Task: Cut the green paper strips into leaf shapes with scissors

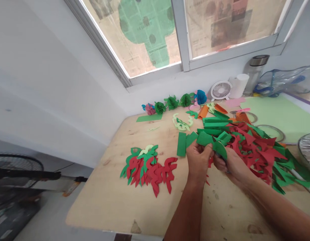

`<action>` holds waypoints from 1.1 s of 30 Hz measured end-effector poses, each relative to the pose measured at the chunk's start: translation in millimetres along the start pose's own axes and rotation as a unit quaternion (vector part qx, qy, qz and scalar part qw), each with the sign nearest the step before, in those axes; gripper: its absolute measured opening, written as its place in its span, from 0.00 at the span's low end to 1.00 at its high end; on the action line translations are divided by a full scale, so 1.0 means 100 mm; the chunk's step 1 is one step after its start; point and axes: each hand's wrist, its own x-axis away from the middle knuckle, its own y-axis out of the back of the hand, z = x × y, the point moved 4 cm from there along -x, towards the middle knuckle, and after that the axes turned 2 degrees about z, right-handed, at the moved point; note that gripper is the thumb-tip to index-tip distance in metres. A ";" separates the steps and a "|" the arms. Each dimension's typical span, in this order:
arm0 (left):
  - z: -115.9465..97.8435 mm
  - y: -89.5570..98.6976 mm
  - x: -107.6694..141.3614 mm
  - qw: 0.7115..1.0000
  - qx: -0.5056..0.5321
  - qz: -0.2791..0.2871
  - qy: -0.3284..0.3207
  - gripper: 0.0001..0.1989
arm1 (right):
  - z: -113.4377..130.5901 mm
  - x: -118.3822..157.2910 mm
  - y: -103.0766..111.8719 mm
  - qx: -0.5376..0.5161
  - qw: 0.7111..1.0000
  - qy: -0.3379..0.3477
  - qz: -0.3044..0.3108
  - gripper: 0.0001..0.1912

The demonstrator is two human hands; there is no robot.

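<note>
My left hand (198,160) is closed on a folded piece of green paper (204,138), pinching its lower edge between thumb and fingers. Close beside it, my right hand (231,164) is wrapped around what look like scissors, mostly hidden by the fingers; only a dark edge shows. A curved green paper flap (220,150) stands up between the two hands. Left of them, a green paper strip (181,144) lies flat on the wooden table. Further left is a pile of cut red paper shapes (155,172), mixed with green cut shapes (131,159).
Red paper scraps (255,144) and green scraps (282,177) heap up at the right. Pale green rings (182,124) lie behind my hands. Folded paper figures (172,102), a small white fan (221,90) and a bottle (255,75) line the wall. The table's left edge (94,170) borders the floor.
</note>
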 end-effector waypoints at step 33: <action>-0.05 0.02 -0.01 0.999 0.017 0.033 0.018 0.07 | 0.05 0.01 -0.01 0.069 0.997 0.011 -0.028 0.21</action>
